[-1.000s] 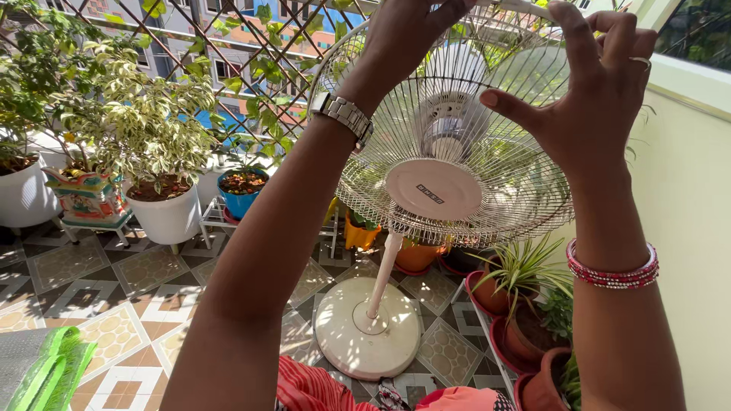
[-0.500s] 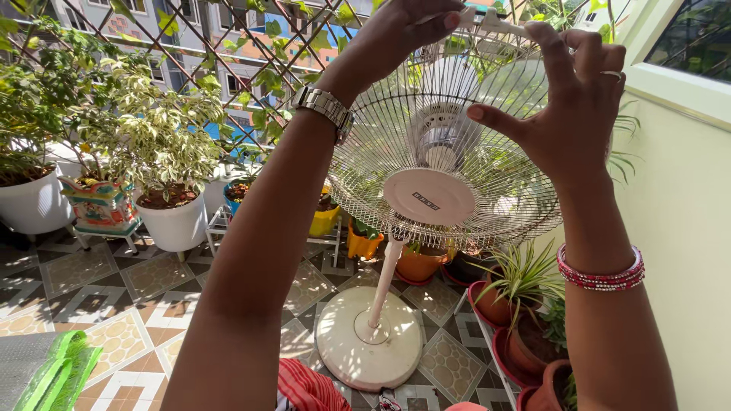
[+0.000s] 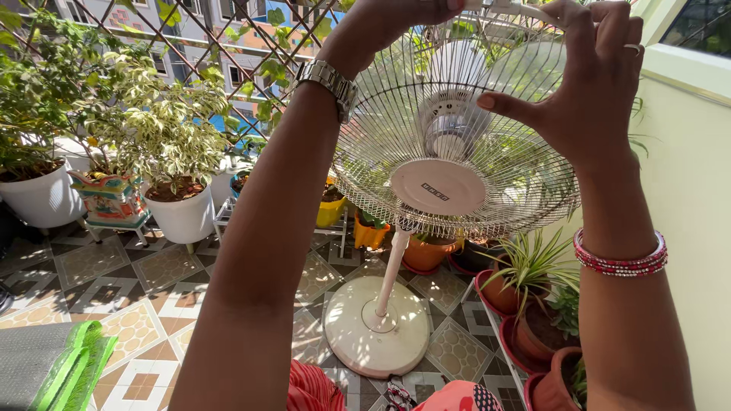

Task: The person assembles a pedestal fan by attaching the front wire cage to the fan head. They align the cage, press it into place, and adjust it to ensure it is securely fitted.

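A pedestal fan point(image 3: 426, 190) stands on the tiled floor point(image 3: 152, 274), its wire grille point(image 3: 487, 152) tilted up toward the camera. The left hand point(image 3: 388, 19) curls over the grille's top rim, its fingers seemingly closed on the wire, though the frame edge cuts them off. The right hand point(image 3: 590, 84) pinches the same rim, fingers narrow, thumb pressed against the grille face. Potted plants point(image 3: 167, 152) stand left of the fan.
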